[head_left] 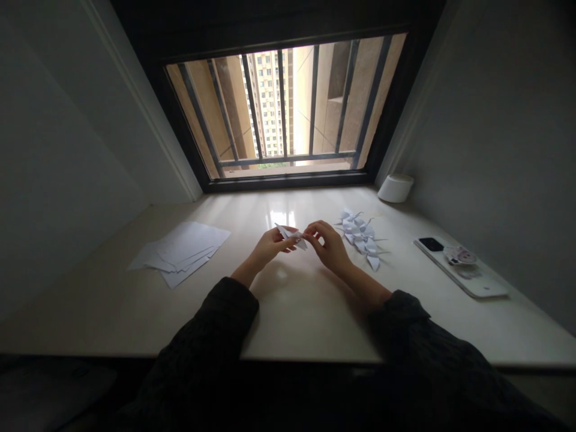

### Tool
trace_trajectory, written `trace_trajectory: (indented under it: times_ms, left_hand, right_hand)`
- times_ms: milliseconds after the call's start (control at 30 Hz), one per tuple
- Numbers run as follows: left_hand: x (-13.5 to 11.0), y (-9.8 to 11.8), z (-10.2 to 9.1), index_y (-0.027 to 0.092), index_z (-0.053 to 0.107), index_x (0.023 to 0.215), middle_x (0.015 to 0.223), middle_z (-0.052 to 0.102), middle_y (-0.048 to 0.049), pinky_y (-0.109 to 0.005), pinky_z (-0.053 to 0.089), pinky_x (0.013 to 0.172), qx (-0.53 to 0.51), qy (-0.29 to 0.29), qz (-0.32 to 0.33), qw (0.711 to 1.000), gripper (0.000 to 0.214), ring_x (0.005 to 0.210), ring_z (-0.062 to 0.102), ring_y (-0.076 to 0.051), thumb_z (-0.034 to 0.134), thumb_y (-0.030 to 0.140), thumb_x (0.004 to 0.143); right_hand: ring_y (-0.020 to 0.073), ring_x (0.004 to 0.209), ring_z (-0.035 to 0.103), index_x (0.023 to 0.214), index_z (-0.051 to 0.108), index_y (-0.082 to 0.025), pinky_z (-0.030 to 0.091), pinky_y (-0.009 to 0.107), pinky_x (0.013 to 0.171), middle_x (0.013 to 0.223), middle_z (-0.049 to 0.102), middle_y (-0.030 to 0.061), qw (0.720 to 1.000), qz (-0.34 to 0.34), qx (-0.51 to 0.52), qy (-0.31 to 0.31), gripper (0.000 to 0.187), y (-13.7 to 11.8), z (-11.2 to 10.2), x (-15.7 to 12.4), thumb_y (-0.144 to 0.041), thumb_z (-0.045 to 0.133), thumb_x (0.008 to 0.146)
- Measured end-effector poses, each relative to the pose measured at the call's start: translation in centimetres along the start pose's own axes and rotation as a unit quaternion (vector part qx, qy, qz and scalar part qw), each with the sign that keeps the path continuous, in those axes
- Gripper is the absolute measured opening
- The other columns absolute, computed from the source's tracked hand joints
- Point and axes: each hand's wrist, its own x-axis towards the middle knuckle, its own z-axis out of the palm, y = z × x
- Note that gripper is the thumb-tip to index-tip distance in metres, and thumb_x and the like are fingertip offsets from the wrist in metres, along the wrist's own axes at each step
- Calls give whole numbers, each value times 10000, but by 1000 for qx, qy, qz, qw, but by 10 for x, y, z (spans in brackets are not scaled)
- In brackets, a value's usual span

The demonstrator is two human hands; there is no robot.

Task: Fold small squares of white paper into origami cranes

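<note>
My left hand (270,247) and my right hand (326,245) are raised just above the pale desk (297,324), close together. Between them is a small folded piece of white paper (291,236), pinched by the fingers of both hands. Its pointed ends stick out, and the fingers hide its middle. To the right of my right hand lies a heap of white origami paper cranes (360,239). A stack of loose white paper sheets (182,251) lies to the left, well beyond my left hand.
A white phone in a case (459,268) with a round sticker grip lies at the right. A white cylindrical object (396,188) stands in the far right corner. Behind the desk, a barred window (283,111) looks out on a tall building. Walls rise on both sides.
</note>
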Motion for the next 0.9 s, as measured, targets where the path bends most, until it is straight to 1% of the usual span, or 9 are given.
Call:
trace_trajectory:
  times_ms: [100,167,300,400,533,667,767,900]
  left_hand:
    - [0,0,-1,136,644,1038,824,701,-76,-299,487,691,-12,-23,-19,999,481,683,638,-140,764,418,667]
    - [1,0,-1,136,654,1021,835,704,-81,-321,498,728,-23,-28,-32,999,466,691,643,-142,766,418,667]
    - [1,-3,-4,132,667,1002,872,712,-92,-340,508,769,-53,-34,-36,997,443,700,656,-145,755,424,680]
    - [0,-2,-3,129,679,984,842,717,-86,-317,511,748,-49,-53,-33,997,429,693,660,-142,756,421,680]
    - [-6,0,3,124,691,953,794,717,-85,-302,516,701,-21,-103,-36,994,409,671,664,-151,749,429,686]
    - [-9,1,10,109,686,924,794,717,-102,-338,529,726,-22,-116,-39,992,416,699,680,-184,716,466,712]
    - [-9,0,12,116,673,938,810,715,-97,-332,530,721,-22,-119,-36,992,412,708,680,-182,709,464,721]
    - [-8,-1,12,127,660,981,845,712,-96,-327,531,722,-18,-115,-34,993,409,744,678,-183,714,442,725]
  right_hand:
    - [174,705,577,837,607,-221,482,316,656,809,628,45,999,-15,-46,2,170,-4,-2,-2,-345,504,889]
    - [176,704,601,862,612,-222,476,317,675,808,658,40,998,-17,-65,0,159,-5,-3,-4,-326,496,895]
    - [185,728,641,964,620,-235,485,318,692,845,693,35,998,-12,-55,-11,159,-5,-3,-6,-339,548,866]
    - [189,730,614,1012,624,-244,480,336,710,833,682,36,997,-40,-65,-8,204,-6,-4,-4,-342,587,837]
    - [213,779,564,970,650,-245,455,356,717,806,658,44,989,-96,-108,-6,178,-7,-6,-2,-324,611,816]
    - [209,764,536,805,650,-237,430,348,687,803,647,51,980,-133,-145,-26,90,-6,-6,-3,-301,590,823]
    - [202,743,534,729,608,-228,417,338,666,786,642,48,977,-139,-162,-22,85,-4,-4,-4,-264,586,802]
    - [203,746,540,752,602,-229,416,333,673,791,640,47,977,-127,-168,-11,46,-2,-3,-5,-255,588,786]
